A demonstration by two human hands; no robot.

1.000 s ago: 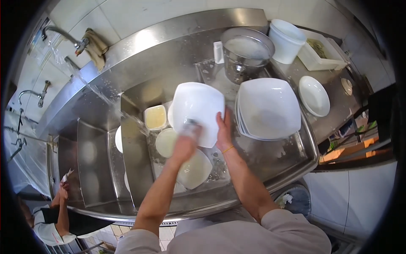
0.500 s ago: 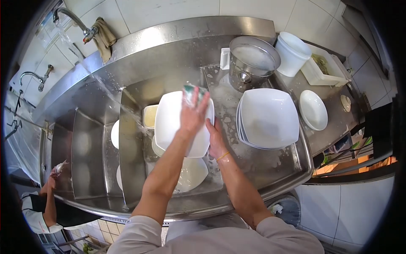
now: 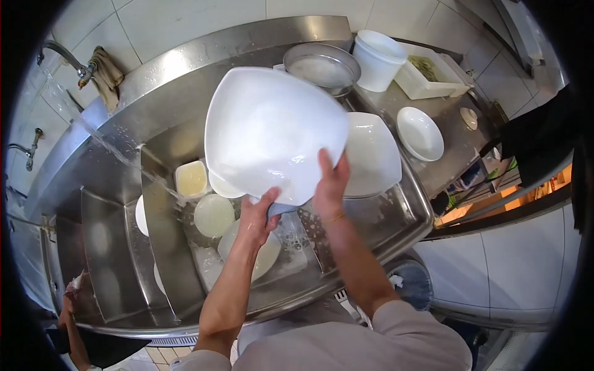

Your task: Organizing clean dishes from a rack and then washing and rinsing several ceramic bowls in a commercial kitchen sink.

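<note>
A large white square plate (image 3: 272, 123), wet and shiny, is tilted up over the sink between my two hands. My left hand (image 3: 257, 217) is closed on its near edge, thumb on top. Something bluish-grey (image 3: 283, 210) shows by those fingers under the rim; I cannot make out what it is. My right hand (image 3: 331, 188) grips the right near edge, thumb on the face and fingers hidden behind. Partly covered by the held plate, a stack of white square plates (image 3: 374, 154) stands on the right. In the basin below lie a round whitish dish (image 3: 214, 216) and another white plate (image 3: 266, 256).
Water runs from a tap (image 3: 83, 73) at the far left. A small tub with yellow contents (image 3: 191, 179) sits in the basin. Further back are a metal pot (image 3: 322, 65), a white bucket (image 3: 378, 62) and an oval bowl (image 3: 421, 134). Another person's hand (image 3: 68, 295) shows at the left.
The plate has been raised and tilted, and looks larger. My left hand has gone from rubbing its face with a green sponge to its near edge. The view has shifted right.
</note>
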